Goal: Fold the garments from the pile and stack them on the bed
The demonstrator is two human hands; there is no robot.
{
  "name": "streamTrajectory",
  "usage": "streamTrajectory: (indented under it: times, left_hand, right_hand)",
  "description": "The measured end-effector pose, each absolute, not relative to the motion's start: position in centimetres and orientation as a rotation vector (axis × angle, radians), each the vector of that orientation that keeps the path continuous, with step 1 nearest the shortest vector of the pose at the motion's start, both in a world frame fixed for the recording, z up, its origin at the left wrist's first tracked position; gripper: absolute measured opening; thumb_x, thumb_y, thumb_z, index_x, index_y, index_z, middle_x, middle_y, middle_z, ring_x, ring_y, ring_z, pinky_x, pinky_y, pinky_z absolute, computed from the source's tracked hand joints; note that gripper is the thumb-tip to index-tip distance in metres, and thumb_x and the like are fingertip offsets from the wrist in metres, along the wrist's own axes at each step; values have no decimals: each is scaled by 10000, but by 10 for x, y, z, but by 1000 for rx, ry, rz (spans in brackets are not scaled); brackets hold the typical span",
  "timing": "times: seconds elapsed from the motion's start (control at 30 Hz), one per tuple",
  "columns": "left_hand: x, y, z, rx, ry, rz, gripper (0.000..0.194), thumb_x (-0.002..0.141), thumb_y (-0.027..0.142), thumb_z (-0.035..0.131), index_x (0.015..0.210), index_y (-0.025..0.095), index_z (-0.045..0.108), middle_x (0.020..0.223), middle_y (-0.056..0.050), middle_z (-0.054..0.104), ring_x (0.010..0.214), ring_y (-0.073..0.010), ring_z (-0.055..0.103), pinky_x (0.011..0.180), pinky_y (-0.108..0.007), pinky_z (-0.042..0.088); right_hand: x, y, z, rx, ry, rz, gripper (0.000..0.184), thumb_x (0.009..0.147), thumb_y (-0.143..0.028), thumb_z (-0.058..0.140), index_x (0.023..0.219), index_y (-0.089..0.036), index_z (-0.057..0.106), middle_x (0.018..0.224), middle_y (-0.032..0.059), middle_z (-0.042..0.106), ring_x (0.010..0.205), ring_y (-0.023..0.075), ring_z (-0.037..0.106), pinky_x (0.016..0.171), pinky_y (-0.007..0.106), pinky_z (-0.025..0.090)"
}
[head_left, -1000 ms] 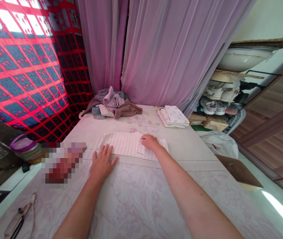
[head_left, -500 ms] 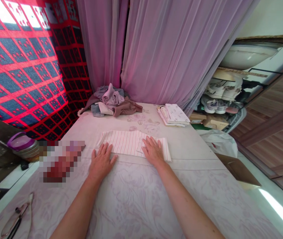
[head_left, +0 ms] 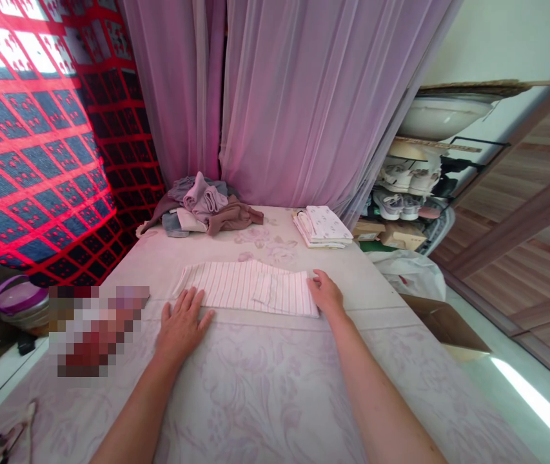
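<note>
The left hand (head_left: 182,327) lies spread, palm down, fingertips on the near left edge of the striped cloth (head_left: 245,285). The right hand (head_left: 325,294) is half curled at the cloth's right end, fingers touching it; whether they pinch it I can't tell. The cloth lies folded flat between both hands, on the floral bedspread (head_left: 265,386).

We see striped cloth (head_left: 236,283), matt and softly woven; a white basin (head_left: 443,118), smooth and glossy; brown cupboard doors (head_left: 530,212), wood-grained; sheer fabric curtains (head_left: 294,96).
</note>
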State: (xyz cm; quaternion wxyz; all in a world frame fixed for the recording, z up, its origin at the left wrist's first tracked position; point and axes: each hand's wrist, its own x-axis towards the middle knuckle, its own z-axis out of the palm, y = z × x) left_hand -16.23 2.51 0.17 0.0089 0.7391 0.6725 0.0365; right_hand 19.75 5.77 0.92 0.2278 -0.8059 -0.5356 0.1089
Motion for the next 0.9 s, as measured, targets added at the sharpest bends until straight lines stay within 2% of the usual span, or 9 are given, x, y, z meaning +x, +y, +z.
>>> streamTrajectory:
  times: [0.13,0.27,0.43,0.53,0.7,0.8,0.9]
  left_hand:
    - [-161,25,3,2298,2112,89,613,920,494,279,1444,182,341,1541,-83,272,1425,-251,207,1106,-541,204]
    - [-162,24,4,2293,2120,80,615,919,492,276,1446,181,336,1542,-81,271,1426,-249,207,1108,-540,203]
    - [-164,25,2,2312,2117,107,613,918,487,278,1439,171,347,1536,-91,285,1420,-254,222,1104,-546,207]
    - [-163,25,2,2312,2117,116,606,918,479,284,1434,168,355,1533,-98,292,1417,-255,227,1101,-548,208]
    - [-162,25,3,2312,2106,128,606,918,476,285,1431,161,359,1531,-118,292,1414,-264,232,1095,-552,215]
    - [-163,25,3,2313,2103,142,604,918,477,288,1433,170,358,1528,-122,297,1415,-269,231,1095,-554,212]
    - [-164,25,2,2309,2097,153,602,917,482,292,1434,181,358,1528,-122,299,1415,-274,230,1095,-557,208]
  right_hand:
    - [203,75,16,-2077,-1850,320,426,900,-323,382,1283,-207,530,1302,82,557,1131,187,538,923,291,423]
    - [208,98,30,-1990,-2102,453,318,876,-335,448,1088,-222,657,1194,45,634,1098,175,559,909,247,418]
    - [215,117,40,-2035,-2257,522,316,798,-424,582,989,-200,696,1146,78,657,1055,224,584,883,266,424]
    - [218,118,43,-2066,-2296,511,321,788,-459,591,971,-217,697,1166,65,647,1064,225,579,884,266,417]
    - [223,110,43,-2163,-2255,389,296,777,-453,602,914,-203,682,1144,94,633,1059,260,564,871,332,418]
    - [223,101,42,-2173,-2223,333,292,809,-435,572,966,-206,661,1159,89,626,1083,252,548,886,346,413]
    - [215,87,36,-2169,-2117,247,343,875,-370,484,1161,-216,592,1292,85,564,1183,231,497,939,357,397]
